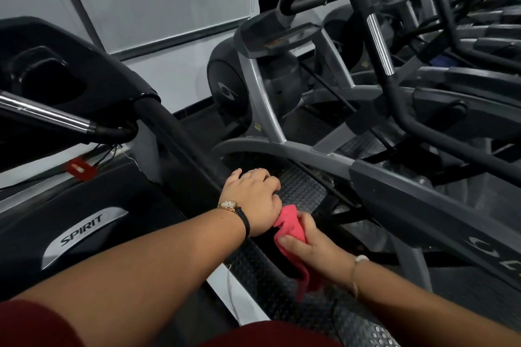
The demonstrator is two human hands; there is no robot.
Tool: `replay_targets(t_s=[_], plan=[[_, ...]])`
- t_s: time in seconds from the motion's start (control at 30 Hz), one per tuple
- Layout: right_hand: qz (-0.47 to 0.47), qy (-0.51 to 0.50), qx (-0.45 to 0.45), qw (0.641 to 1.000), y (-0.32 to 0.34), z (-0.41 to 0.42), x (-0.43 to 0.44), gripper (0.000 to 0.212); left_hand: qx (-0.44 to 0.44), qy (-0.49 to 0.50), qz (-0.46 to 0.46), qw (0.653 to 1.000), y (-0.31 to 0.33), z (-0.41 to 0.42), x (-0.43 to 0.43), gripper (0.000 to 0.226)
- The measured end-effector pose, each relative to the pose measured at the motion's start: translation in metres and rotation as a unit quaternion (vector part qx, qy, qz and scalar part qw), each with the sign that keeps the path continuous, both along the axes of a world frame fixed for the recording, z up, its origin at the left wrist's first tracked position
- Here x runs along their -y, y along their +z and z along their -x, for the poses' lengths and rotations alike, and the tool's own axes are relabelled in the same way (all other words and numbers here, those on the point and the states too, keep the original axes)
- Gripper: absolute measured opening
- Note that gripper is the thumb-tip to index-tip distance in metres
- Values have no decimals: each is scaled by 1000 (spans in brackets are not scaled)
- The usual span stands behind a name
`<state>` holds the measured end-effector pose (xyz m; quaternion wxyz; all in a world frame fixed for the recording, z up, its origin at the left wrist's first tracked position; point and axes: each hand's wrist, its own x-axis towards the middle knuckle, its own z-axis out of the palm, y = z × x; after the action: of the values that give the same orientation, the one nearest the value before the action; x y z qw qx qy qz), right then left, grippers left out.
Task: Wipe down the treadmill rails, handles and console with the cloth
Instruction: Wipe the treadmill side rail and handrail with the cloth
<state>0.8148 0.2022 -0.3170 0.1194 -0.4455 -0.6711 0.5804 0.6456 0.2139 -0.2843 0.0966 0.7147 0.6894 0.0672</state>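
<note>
The left hand [251, 194] sits on the treadmill's black padded handrail [180, 138], its fingers [266, 179] clenched over the top of the round, matte foam tube. A small gold-cased wristwatch [229, 205] on a thin dark strap rides the wrist.

Just behind that hand, the right hand [308, 236] is grasping the cloth [290, 227], a soft, crumpled pink-red rag. It is bunched between thumb and curled fingers and touches the heel of the left hand. A loose tail hangs down past the rail. The stretch of rail under the cloth and the left wrist is hidden, so I cannot tell how much of the cloth presses on it.

Up the rail, the glossy black console [56, 73] is cut off at the left edge. A polished chrome bar [42, 113] runs beneath it into a black curved grip. A red clip [79, 168] lies blurred below that. The dark motor cover carries a brushed-silver badge [81, 227] reading SPIRIT.

To the right, a narrow gap of studded black rubber floor mat [301, 186] separates the rail from a grey-framed elliptical machine [267, 79], whose curved tubes crowd close. More machines behind it blur together. A dark red sleeve [33, 324] fills the lower left corner.
</note>
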Motion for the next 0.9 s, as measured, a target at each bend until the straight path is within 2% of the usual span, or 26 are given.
replay_targets(t_s=[0.07, 0.1, 0.17, 0.27, 0.33, 0.43, 0.5, 0.57, 0.67, 0.77, 0.83, 0.9], plan=[[177, -73, -154, 969, -8, 5, -3, 72, 4, 1, 0, 1000, 1, 0, -1, 34], [225, -93, -187, 952, -11, 6, -7, 75, 5, 1, 1, 1000, 1, 0, -1, 34], [245, -99, -195, 945, -14, 11, -17, 76, 7, 1, 0, 1000, 0, 0, -2, 34], [234, -86, -182, 951, -15, 15, -21, 70, 13, 4, -9, 1000, -1, 1, -1, 33], [195, -70, -152, 966, -9, 15, -17, 74, 17, 6, -18, 1000, -2, 1, -1, 32], [2, 0, 6, 1000, 3, 16, -14, 90, 24, 8, -25, 999, -3, 1, -2, 31], [-119, 36, 94, 988, 8, 21, -10, 103, 27, 4, -33, 999, -3, 2, -2, 31], [-174, 38, 126, 976, 10, 26, -7, 105, 24, -3, -54, 998, -2, 3, -2, 31], [-121, 17, 81, 989, 7, 22, -11, 83, 40, -21, -68, 997, -1, 4, 0, 30], [-19, 27, 19, 999, 6, 17, -18, 84, 64, 0, -76, 995, 4, 10, 2, 32], [71, 27, -28, 997, 4, 17, -22, 89, 21, 30, -108, 993, 10, 25, -1, 32], [86, 32, 6, 996, 9, 19, -24, 86, -29, 55, -124, 990, 15, 44, -7, 33]])
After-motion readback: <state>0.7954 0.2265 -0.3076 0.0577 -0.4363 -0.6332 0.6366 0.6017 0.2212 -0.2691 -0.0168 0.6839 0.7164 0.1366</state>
